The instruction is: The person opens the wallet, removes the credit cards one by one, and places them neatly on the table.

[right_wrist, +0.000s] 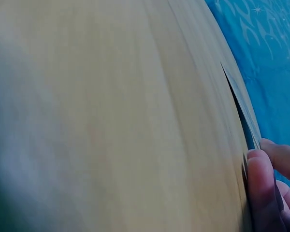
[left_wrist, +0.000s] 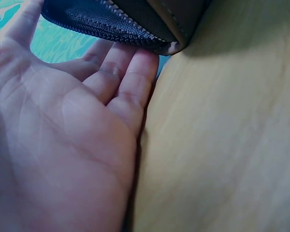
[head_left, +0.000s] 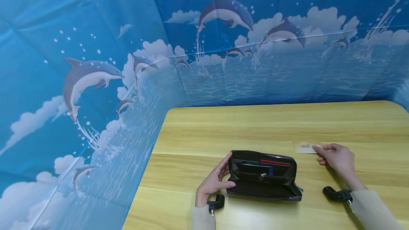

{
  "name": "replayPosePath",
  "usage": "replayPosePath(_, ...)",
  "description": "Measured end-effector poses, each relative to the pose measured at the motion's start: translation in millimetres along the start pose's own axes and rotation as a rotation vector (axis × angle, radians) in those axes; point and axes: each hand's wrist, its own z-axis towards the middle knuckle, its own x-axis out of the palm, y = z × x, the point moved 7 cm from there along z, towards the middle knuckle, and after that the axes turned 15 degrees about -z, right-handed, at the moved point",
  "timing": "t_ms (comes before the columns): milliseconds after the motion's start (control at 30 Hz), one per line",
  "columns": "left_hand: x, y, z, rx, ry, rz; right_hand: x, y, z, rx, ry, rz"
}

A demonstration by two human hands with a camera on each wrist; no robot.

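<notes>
A black zip-around wallet lies spread apart on the table, its inner pockets facing up. A red-edged card and a dark blue one show in its upper slots. At its left end my left hand holds it, thumb on the lower half and fingers at the upper half. The left wrist view shows fingers against the zipped edge of the wallet. To the wallet's right, my right hand pinches a pale printed card by its right end. In the right wrist view the card slants just above the table.
The light wooden table has rounded far corners. Behind it and along its left side hangs a blue dolphin-patterned sheet. A black wrist device sits on the left wrist, and another one on the right.
</notes>
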Motion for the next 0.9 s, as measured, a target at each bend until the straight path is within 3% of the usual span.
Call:
replayPosePath(467,2.0,-2.9,1.0,-0.027,-0.003,0.005,-6.1,7.0,6.5,-0.052,0.125,-0.161)
replayPosePath(733,13.4,-24.5,0.9,-0.035,0.018,0.012,-2.7,5.5,13.5,-0.033,0.243,-0.188)
replayPosePath(900,14.8,-26.4,0.1,-0.032,0.02,0.007,-2.8,3.7,20.0,-0.039,0.283,-0.211)
